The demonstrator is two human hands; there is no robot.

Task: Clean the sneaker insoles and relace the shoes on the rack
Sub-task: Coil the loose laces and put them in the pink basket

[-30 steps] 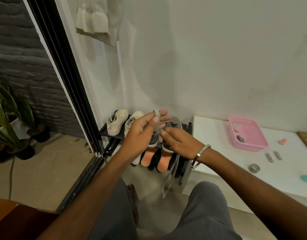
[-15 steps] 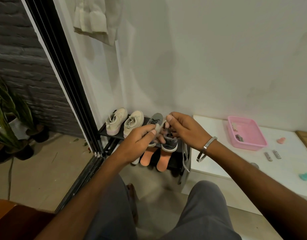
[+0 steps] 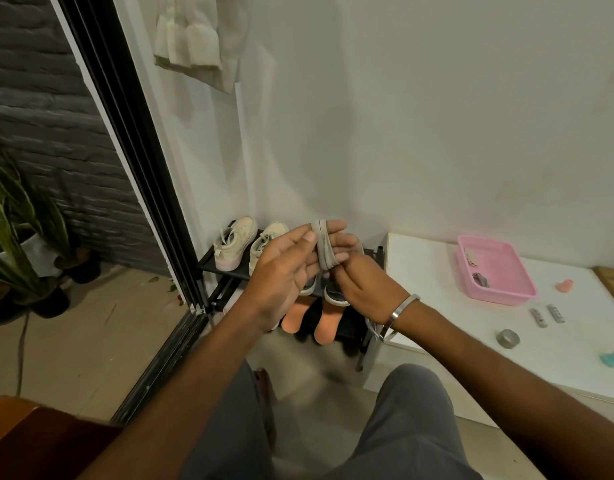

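Winding a grey shoelace (image 3: 323,249) round straight left hand (image 3: 286,271) fingers; right hand (image 3: 362,282) pinches its lower end. Lace sits above grey sneakers (image 3: 333,294) on the rack (image 3: 226,271), at 12 o'clock.

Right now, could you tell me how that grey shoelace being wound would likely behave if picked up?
Probably floppy: the grey shoelace bends in loops round the left hand. Likely light, since fingers alone carry it. It may unwind once the right hand lets go.
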